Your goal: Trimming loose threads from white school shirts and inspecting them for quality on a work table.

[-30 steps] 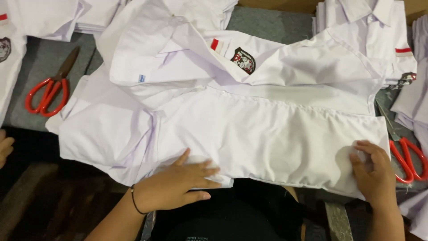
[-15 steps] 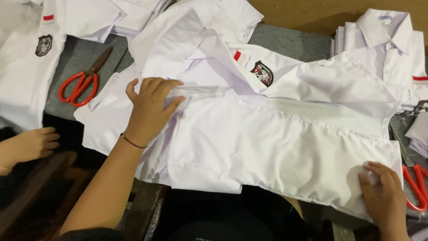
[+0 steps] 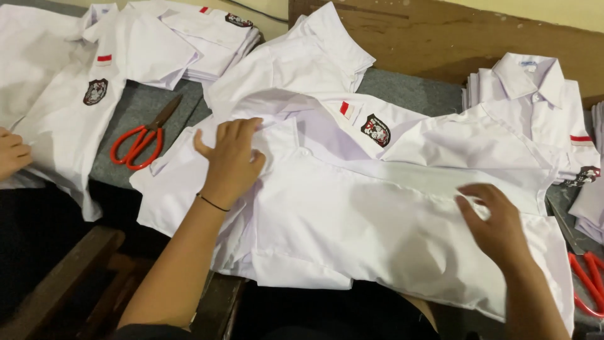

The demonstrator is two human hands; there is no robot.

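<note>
A grey-covered work table point(image 3: 402, 88) carries several white uniform shirts, and the largest thing in hand is the white shirt point(image 3: 352, 208) spread across its near edge, collar side to the left, hem trailing to the right, with a small red-and-white tag and a dark badge on the chest. A folded stack of shirts point(image 3: 535, 107) sits at the far right, another shirt point(image 3: 69, 94) lies at the left, where someone else's hand point(image 3: 12, 154) rests on it. The left hand point(image 3: 231, 160) lies flat with fingers spread, pressing the shoulder fold; the right hand point(image 3: 497, 220) is also open, fingers slightly curled, resting on the lower panel, pinching nothing. Folding cleanly probably calls for keeping the left palm anchored while smoothing the cloth outward so that no crease is trapped. Red-handled scissors point(image 3: 141, 140) lie apart at the left, and another red pair point(image 3: 588, 283) shows at the right edge.
</note>
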